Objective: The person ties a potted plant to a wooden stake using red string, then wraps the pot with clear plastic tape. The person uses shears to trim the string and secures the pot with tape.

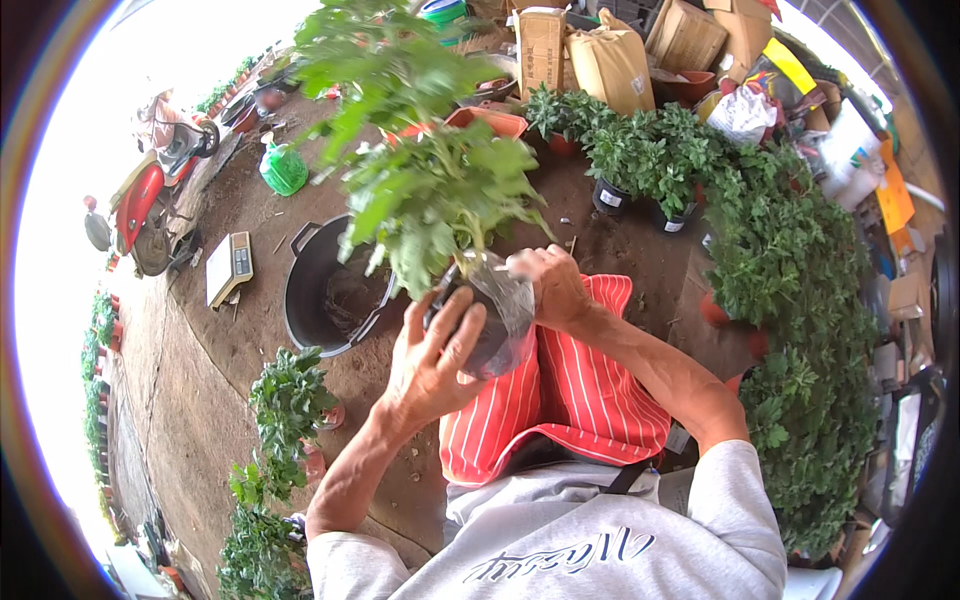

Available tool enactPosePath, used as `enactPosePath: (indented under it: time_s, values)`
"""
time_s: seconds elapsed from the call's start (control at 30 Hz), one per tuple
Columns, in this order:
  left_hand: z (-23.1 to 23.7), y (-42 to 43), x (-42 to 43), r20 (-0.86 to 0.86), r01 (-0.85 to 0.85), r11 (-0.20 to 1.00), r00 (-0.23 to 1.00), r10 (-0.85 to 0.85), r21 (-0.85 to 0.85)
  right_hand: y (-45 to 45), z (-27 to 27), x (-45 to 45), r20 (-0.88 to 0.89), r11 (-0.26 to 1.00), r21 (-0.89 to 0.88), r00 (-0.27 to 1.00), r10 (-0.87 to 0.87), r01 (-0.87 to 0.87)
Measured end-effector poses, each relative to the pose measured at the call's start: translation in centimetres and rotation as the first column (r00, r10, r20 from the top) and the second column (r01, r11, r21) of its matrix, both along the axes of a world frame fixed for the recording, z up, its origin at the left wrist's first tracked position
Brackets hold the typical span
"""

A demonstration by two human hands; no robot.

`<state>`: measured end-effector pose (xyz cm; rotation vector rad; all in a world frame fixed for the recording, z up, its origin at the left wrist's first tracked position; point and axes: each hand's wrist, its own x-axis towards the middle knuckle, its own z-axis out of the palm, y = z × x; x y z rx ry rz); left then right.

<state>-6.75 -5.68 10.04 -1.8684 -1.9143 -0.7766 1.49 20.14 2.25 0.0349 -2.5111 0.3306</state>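
Observation:
A tall leafy green plant (420, 180) leans up and away from me, its leaves partly blurred. Its base sits in a dark pot (487, 337) with clear plastic film (510, 289) around it. My left hand (442, 352) spreads its fingers over the near left side of the pot, gripping it. At the upper right rim, my right hand (551, 285) has its fingers closed on the plastic film. The pot is held above my lap, over a red apron with white stripes (592, 375). Beyond my left hand, a black tub (300, 300) holds some soil at its bottom.
On the left stand a scale (229, 268), a green watering can (283, 169) and a red motor scooter (139, 206). Many potted plants (787, 337) crowd the right side. More plants (289, 405) line the lower left. Cardboard boxes (540, 49) and a paper sack (611, 67) sit behind.

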Motion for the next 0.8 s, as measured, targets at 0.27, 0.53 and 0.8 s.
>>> enactPosePath:
  time_s: [0.27, 0.53, 0.8]
  values:
    - [-3.4, -2.1, 1.8, 0.003, -0.069, 0.996, 0.998, 0.069, -0.063, 3.9, 1.5, -3.3, 0.613, 0.694, -0.710, 0.594, 0.521, 0.124]
    - [-5.5, -2.0, 3.4, -0.008, -0.089, 0.996, 0.996, 0.089, -0.027, 4.6, -0.2, -5.4, 0.388, 0.571, -0.815, 0.640, 0.663, -0.098]
    - [-6.3, -0.9, 3.9, -0.024, -0.114, 0.992, 0.993, 0.113, -0.059, 7.9, -2.5, -4.7, -0.203, -0.069, -0.974, 0.684, 0.700, -0.218]
